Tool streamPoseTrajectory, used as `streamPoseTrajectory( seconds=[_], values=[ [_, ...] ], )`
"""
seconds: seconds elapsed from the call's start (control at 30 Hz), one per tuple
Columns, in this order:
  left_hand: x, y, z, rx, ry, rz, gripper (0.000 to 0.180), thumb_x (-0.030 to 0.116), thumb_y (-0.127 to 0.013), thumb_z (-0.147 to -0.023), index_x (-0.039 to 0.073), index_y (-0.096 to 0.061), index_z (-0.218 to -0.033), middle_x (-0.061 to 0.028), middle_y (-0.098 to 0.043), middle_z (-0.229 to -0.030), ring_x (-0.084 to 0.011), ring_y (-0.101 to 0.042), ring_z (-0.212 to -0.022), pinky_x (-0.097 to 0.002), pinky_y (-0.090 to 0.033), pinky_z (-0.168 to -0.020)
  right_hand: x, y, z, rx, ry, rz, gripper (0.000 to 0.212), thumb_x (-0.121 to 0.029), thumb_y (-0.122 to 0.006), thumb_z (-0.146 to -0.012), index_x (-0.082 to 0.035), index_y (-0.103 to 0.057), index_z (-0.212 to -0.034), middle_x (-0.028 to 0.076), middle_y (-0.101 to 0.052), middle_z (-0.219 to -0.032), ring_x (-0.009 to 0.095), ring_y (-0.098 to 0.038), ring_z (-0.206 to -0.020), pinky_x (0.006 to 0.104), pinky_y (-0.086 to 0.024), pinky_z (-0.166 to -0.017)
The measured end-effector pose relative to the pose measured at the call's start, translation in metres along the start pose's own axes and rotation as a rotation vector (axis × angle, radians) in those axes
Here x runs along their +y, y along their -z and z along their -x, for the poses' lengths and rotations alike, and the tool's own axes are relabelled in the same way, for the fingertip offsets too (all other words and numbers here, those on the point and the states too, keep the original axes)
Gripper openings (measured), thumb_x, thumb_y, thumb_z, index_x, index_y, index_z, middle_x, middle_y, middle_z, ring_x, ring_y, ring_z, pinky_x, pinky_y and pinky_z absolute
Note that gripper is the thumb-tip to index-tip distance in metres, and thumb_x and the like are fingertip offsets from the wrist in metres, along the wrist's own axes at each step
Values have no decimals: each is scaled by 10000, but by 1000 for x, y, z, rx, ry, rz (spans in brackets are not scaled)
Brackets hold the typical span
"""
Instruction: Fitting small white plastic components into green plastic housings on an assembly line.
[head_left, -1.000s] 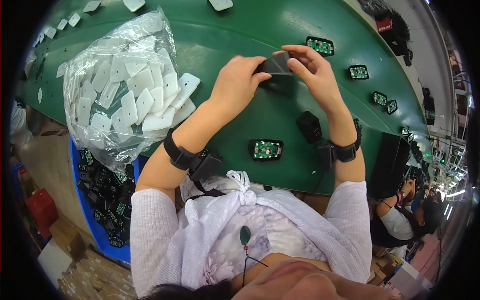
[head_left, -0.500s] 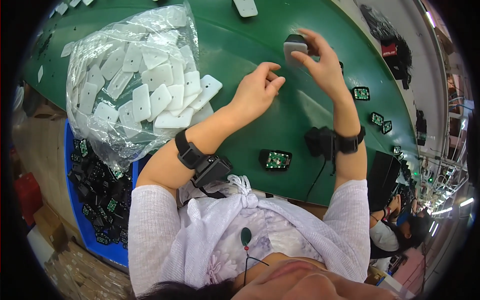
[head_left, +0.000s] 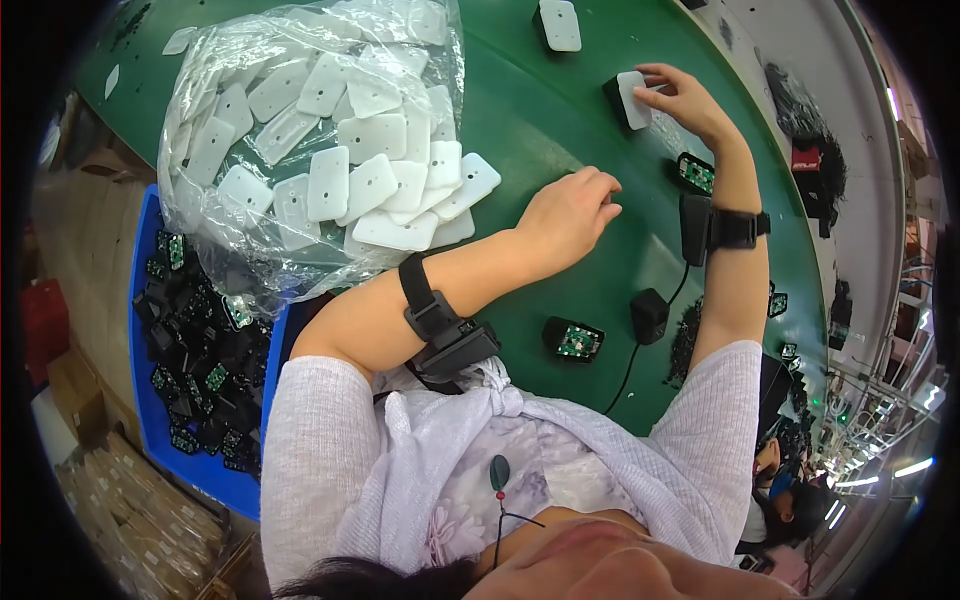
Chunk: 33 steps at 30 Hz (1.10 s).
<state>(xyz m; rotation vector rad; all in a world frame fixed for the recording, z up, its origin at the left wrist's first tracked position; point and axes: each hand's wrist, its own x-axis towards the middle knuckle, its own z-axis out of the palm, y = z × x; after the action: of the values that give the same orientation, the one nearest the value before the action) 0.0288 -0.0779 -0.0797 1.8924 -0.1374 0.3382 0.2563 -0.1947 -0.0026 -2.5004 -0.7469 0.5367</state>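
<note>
**Capped unit set near the far edge of the belt**

Green covers the whole desk (head_left: 560, 130), which curves away like a conveyor belt. On it the right hand (head_left: 685, 100) reaches far out; its grip is half open, with the fingertips resting on a black housing with a white pad (head_left: 630, 98) on top, touching rather than clamping it. The left hand (head_left: 570, 210) lies loosely curled on the green surface and holds nothing.

What could go wrong: the pad looks only laid on, so in my judgement a sideways push from the fingers could slide it off the housing. The left forearm passes close to the clear plastic bag (head_left: 310, 150); a careless move may drag white pads out of its open mouth. The cable beside the small black box (head_left: 648, 315) could also catch the right arm.

Packages: the bag, at the left, is transparent and full of white rounded rectangular pads. Below it, a blue bin (head_left: 145, 260) holds black parts with green circuit boards. A brown cardboard carton (head_left: 65, 375) stands at the far left. No label is readable.
</note>
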Motion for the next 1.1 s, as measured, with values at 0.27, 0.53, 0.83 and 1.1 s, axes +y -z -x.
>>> streamPoseTrajectory(
  seconds=[0.27,0.53,0.83,1.1],
  values=[
    [-20,-19,0,92,-307,-578,353,212,-451,-950,70,-501,-1270,-166,-515,-1279,-295,-480,-1219,-424,-367,-1022,-121,-83,78,-9,792,322,512,-28,-737,-664,-118,-598,-1149,80,-574,-1150,292,-533,-1087,390,-452,-918],
    [-19,-25,4,-93,-136,-281,294,199,-437,-955,71,-498,-1213,-113,-540,-1148,-246,-497,-1137,-390,-376,-969,-118,-114,78,3,808,426,255,-36,-674,-760,-71,-611,-1005,63,-617,-999,265,-588,-936,345,-504,-749],
    [39,18,0,253,-582,-274,291,115,-699,-753,70,-577,-1013,-119,-540,-990,-273,-586,-813,-352,-510,-604,-71,-43,150,462,549,395,212,23,-616,-765,-30,-611,-971,114,-609,-894,279,-619,-802,343,-506,-666],
    [28,9,-3,46,-387,-332,281,45,-673,-775,27,-554,-1030,-122,-550,-955,-293,-596,-803,-379,-505,-598,-50,-62,187,538,594,303,245,39,-641,-740,-8,-625,-980,104,-613,-927,270,-611,-802,337,-519,-690]
  ],
)
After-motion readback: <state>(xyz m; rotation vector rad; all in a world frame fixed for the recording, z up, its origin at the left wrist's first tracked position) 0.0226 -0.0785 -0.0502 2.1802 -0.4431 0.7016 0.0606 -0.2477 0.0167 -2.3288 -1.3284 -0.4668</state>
